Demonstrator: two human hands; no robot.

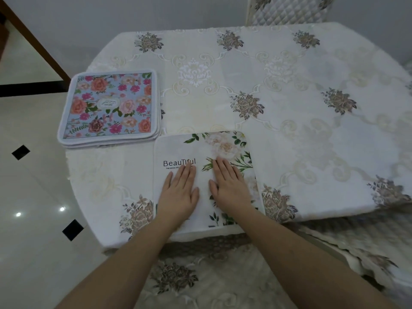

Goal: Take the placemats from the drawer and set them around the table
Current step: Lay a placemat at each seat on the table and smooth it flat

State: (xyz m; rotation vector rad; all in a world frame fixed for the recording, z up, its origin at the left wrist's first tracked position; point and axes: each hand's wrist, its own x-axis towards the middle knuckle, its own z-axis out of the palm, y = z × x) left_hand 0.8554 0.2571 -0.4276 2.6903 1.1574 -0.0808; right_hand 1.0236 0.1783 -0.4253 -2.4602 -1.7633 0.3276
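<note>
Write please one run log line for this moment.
step: smoothing first mat | left hand: flat on white placemat | right hand: flat on it | placemat stack: waiting at table's left | tablecloth: floral

White placemat (200, 150) flat; floral stack (109, 108) beside.

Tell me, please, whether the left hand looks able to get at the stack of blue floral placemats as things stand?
Probably yes. The left hand lies flat and holds nothing on the white placemat, and the stack of blue floral placemats sits just beyond it to the left, with only bare tablecloth between.
</note>
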